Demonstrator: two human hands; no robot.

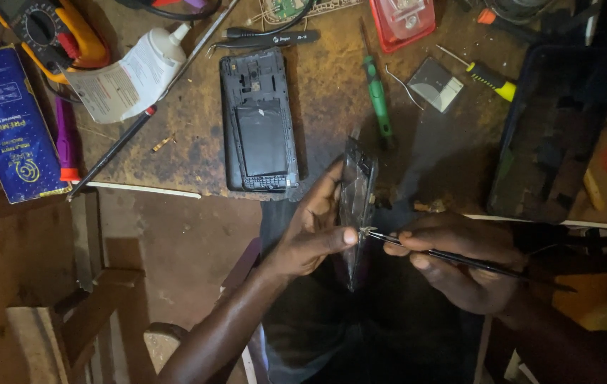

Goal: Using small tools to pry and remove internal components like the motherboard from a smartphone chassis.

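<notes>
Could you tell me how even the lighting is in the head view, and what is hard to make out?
Head view: the workbench is lit, the right side and lower right sink into shadow; the right hand is dim; the phone frame in the left hand looks murky.

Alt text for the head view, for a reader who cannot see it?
The left hand holds a dark phone frame on edge while the right hand touches thin black tweezers to it, above a worn wooden bench with an opened black phone shell.

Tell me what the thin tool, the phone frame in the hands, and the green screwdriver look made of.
Thin tool: probably metal, dark, with a shiny tip. Phone frame: likely black plastic, glossy glints along its edges. Green screwdriver: translucent-looking plastic handle, thin metal shaft.
</notes>
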